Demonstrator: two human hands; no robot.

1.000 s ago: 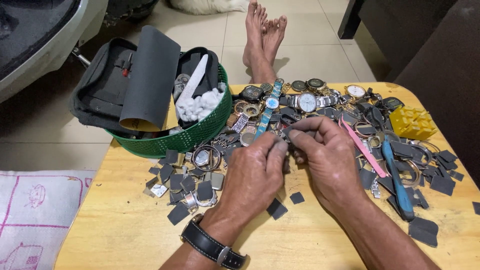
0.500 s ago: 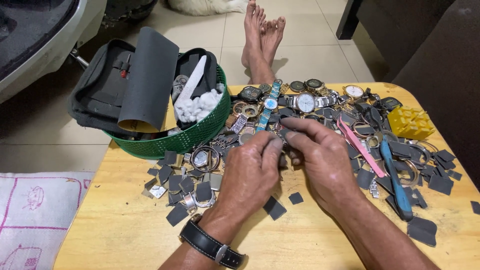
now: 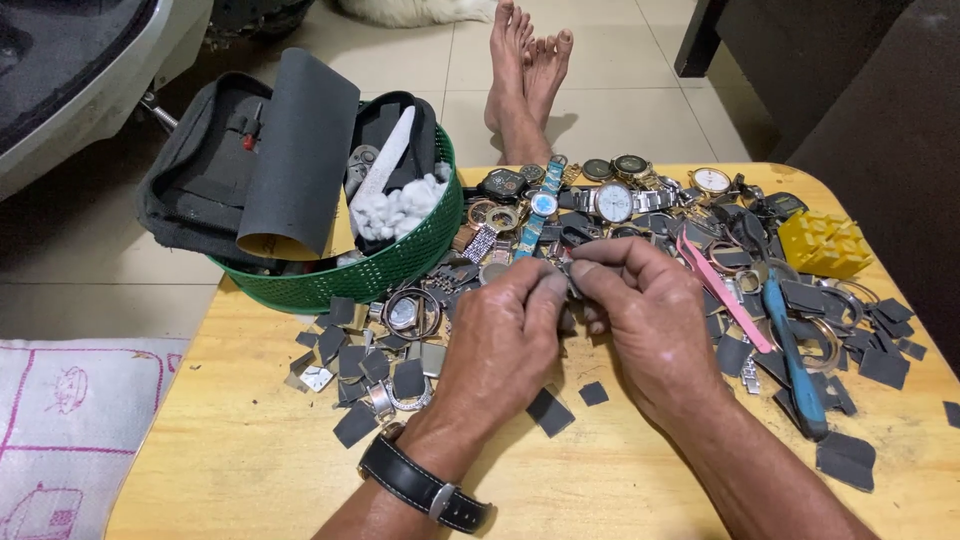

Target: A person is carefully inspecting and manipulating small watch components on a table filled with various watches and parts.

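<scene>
The green mesh basket sits at the far left of my wooden table, holding a rolled dark grey sheet, a grey zip pouch lying open, a pale flat tool and a clump of white wadding. My left hand and right hand meet over the middle of the table, knuckles up, wrists angled in from the near edge, a black-strapped watch on my left wrist. Both sets of fingertips are pinched tight together on a small dark metal piece, mostly hidden between them, just in front of the row of wristwatches. Dark grey cut squares litter the table on both sides; a pink tool, a blue-handled tool and a yellow block lie to my right.
</scene>
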